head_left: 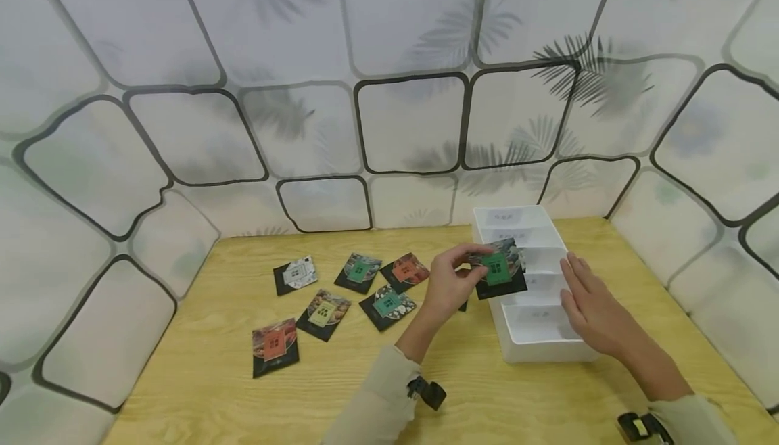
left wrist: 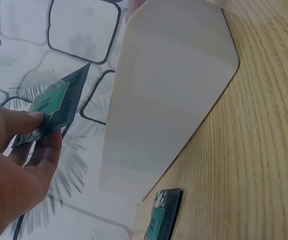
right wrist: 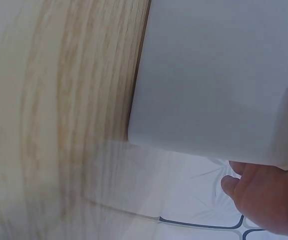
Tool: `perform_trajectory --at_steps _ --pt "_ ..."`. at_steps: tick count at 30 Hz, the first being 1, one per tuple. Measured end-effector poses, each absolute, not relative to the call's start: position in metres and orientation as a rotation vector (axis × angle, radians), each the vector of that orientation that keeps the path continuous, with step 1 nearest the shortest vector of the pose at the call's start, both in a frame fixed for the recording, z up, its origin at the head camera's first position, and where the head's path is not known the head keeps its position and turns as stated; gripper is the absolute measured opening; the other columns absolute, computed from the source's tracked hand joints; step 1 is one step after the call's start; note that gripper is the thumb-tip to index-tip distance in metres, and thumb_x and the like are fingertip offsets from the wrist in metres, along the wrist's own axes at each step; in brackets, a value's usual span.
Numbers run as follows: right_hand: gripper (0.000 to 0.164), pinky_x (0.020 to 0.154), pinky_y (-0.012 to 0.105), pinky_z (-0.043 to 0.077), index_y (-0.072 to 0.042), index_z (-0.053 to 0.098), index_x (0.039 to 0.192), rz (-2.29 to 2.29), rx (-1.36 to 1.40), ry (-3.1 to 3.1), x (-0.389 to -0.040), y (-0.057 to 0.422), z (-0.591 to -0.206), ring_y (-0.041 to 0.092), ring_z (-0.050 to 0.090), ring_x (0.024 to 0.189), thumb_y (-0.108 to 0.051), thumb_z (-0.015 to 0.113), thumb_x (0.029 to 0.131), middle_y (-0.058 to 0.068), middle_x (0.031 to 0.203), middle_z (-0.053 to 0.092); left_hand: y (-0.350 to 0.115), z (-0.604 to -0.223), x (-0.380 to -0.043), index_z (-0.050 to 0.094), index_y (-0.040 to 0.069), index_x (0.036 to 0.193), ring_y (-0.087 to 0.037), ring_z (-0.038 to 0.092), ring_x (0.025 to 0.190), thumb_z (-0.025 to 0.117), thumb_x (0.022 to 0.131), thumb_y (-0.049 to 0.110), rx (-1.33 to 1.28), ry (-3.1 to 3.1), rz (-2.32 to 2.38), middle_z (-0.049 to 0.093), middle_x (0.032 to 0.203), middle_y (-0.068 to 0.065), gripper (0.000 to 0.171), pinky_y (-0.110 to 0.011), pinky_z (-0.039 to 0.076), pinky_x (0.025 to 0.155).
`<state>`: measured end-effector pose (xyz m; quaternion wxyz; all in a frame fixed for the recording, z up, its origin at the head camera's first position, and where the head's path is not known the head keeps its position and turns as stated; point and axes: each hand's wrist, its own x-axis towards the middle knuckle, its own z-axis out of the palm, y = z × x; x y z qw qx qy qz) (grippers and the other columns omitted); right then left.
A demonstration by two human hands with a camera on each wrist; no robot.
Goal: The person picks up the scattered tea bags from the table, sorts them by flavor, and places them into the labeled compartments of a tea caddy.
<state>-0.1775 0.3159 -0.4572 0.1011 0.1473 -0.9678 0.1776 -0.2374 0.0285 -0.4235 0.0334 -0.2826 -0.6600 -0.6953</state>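
Note:
My left hand point(head_left: 447, 284) pinches a flat black packet with a green label point(head_left: 500, 270) between thumb and fingers. It holds the packet up, overlapping the left side of a white divided box point(head_left: 548, 352) in the head view. The left wrist view shows the thumb across the face of the packet point(left wrist: 66, 102) and fingers behind it. On the box's right rim rests my right hand point(head_left: 596, 311), its fingers extended. Thin upright dividers split the box into several compartments, with small printed labels on them. In the right wrist view, the hand point(right wrist: 268, 197) is partly hidden by the box wall.
Several similar packets lie on the wooden table left of the box, among them an orange-red one point(head_left: 276, 347), a yellow-labelled one point(head_left: 323, 314) and a grey-white one point(head_left: 295, 274). Another pokes out behind my left hand. Patterned walls point(head_left: 410, 124) enclose the table.

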Motion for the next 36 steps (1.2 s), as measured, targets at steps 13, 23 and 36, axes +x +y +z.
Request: perform_trajectory --at_steps 13,23,36 --pt "0.06 0.122 0.061 0.008 0.012 0.014 0.158 0.483 0.398 -2.904 -0.177 0.313 -0.454 0.043 0.005 0.155 -0.024 0.03 0.112 0.03 0.166 0.011 0.048 -0.421 -0.243 0.073 0.002 0.116 -0.017 0.069 0.099 0.071 0.092 -0.007 -0.915 -2.06 -2.057 0.072 0.115 -0.011 0.026 -0.025 0.058 0.076" --pt "0.06 0.124 0.054 0.001 0.012 0.015 0.158 0.516 0.401 -2.891 -0.176 0.312 -0.454 0.045 0.005 0.154 -0.023 0.03 0.112 0.03 0.166 0.011 0.064 -0.416 -0.245 0.074 0.004 0.114 -0.005 0.067 0.097 0.071 0.091 -0.009 -0.959 -2.105 -1.915 0.072 0.114 -0.007 0.027 -0.02 0.057 0.078" --pt "0.059 0.122 0.06 0.007 0.012 0.016 0.158 0.518 0.415 -2.88 -0.176 0.313 -0.454 0.044 0.005 0.155 -0.022 0.031 0.112 0.03 0.166 0.011 0.076 -0.429 -0.245 0.074 0.006 0.112 -0.003 0.067 0.095 0.071 0.089 -0.013 -0.968 -2.166 -1.819 0.073 0.112 -0.006 0.03 -0.016 0.055 0.076"
